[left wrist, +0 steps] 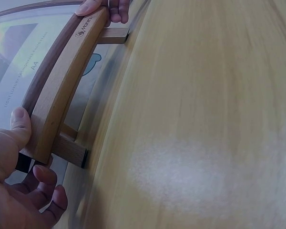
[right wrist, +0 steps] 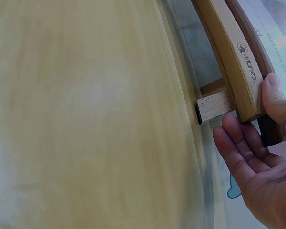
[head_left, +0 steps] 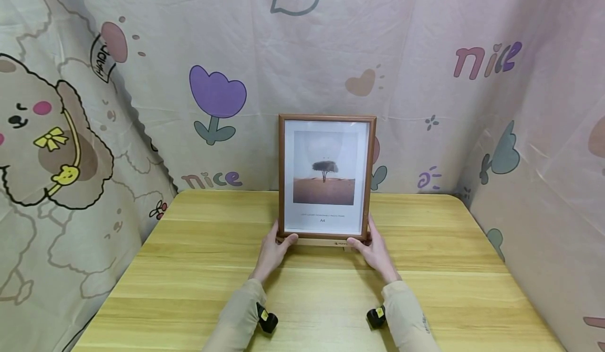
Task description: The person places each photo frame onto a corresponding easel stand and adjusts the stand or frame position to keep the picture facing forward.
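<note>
A brown-rimmed picture frame [head_left: 326,236] with a print of a lone tree stands upright above the pale wooden ledge [head_left: 312,242] of a small tabletop easel. My left hand [head_left: 271,252] grips the frame's lower left corner, thumb in front at the ledge. At the lower right corner my right hand [head_left: 376,249] holds the frame the same way. In the left wrist view the left fingers [left wrist: 45,181] curl below the ledge's end. The right wrist view shows the right thumb [right wrist: 272,90] against the frame's edge, its other fingers under the ledge beside an easel foot [right wrist: 214,106].
The easel and frame stand toward the back of a wood-grain table [head_left: 321,299]. A printed cloth [head_left: 302,52] hangs close behind the frame, with more cloth along both sides. Black wrist cameras sit on the left sleeve [head_left: 236,315] and the right sleeve [head_left: 406,315].
</note>
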Available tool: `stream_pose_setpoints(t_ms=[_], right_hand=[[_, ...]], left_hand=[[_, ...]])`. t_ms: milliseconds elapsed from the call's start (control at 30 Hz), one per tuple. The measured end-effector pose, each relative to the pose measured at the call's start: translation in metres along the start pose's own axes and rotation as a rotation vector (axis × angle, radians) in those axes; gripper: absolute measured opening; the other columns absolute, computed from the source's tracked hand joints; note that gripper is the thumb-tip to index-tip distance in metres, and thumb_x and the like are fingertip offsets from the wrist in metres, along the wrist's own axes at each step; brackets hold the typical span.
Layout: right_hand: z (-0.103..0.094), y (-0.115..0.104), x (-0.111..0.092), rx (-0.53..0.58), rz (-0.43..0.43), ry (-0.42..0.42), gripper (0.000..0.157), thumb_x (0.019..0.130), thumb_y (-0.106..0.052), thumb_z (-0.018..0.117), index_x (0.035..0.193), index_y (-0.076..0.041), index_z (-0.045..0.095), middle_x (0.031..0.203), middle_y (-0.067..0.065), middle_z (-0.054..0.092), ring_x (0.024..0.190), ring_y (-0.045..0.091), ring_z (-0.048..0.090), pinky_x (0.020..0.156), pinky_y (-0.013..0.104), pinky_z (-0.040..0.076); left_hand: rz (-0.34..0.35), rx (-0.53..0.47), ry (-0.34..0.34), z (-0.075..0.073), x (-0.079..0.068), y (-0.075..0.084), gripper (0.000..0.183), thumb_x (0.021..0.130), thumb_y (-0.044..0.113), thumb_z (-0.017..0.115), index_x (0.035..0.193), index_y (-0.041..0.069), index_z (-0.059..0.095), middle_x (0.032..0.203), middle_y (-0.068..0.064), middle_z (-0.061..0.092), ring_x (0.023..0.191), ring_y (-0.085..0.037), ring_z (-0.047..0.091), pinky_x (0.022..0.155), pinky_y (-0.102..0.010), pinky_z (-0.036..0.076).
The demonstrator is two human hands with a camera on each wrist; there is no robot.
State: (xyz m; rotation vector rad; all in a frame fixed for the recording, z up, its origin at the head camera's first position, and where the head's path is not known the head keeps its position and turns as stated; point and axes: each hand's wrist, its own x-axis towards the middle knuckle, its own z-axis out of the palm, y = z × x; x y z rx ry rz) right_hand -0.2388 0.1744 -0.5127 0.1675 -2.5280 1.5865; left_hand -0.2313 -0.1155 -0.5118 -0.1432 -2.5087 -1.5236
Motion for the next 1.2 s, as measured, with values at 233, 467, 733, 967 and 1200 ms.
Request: stream_pose_setpoints(t_ms=[233,467,733,967,1200], right_hand=[[0.001,0.003,0.002,-0.010,0.016,0.019,0.099,0.087,-0.010,0.078,0.162,-0.008,0.013,0.109,0.031,0.070,0.084,0.020,0.067,0.071,0.021,0.052],[-0.001,-0.001,-0.002,0.001,-0.005,0.010,0.099,0.088,-0.015,0.079,0.162,-0.010,0.014,0.109,0.030,0.071,0.083,0.019,0.068,0.072,0.022,0.053],[-0.002,0.000,-0.003,-0.009,-0.024,0.008,0.099,0.087,-0.015,0.079,0.162,-0.011,0.015,0.107,0.028,0.071,0.081,0.015,0.067,0.072,0.022,0.053],[-0.005,-0.001,-0.001,-0.033,-0.036,-0.033,0.099,0.088,-0.018,0.078,0.163,-0.015,0.013,0.111,0.027,0.072,0.092,0.024,0.071,0.082,0.027,0.055],[-0.024,-0.002,-0.007,-0.192,-0.001,-0.109,0.092,0.098,-0.041,0.063,0.164,-0.018,0.003,0.154,0.030,0.042,0.126,0.047,0.057,0.109,0.063,0.042]], left_hand=[[-0.044,0.025,-0.040,0.001,0.004,-0.001,0.083,0.093,0.037,0.070,0.155,-0.002,0.031,0.153,-0.029,0.043,0.142,-0.047,0.041,0.116,-0.059,0.035],[-0.046,0.011,-0.044,0.001,0.003,0.000,0.083,0.093,0.035,0.070,0.156,-0.002,0.031,0.154,-0.029,0.041,0.142,-0.047,0.041,0.117,-0.059,0.035],[-0.047,0.006,-0.054,0.001,0.004,-0.001,0.083,0.094,0.036,0.070,0.157,0.000,0.029,0.155,-0.028,0.041,0.142,-0.046,0.041,0.117,-0.060,0.035],[-0.081,0.027,-0.115,-0.007,0.002,-0.001,0.086,0.097,0.045,0.064,0.160,0.003,0.022,0.161,-0.025,0.033,0.137,-0.043,0.049,0.111,-0.056,0.044],[-0.065,0.133,-0.154,-0.032,-0.004,-0.009,0.088,0.097,0.052,0.061,0.161,0.007,0.019,0.135,-0.022,0.057,0.102,-0.031,0.064,0.090,-0.047,0.055]])
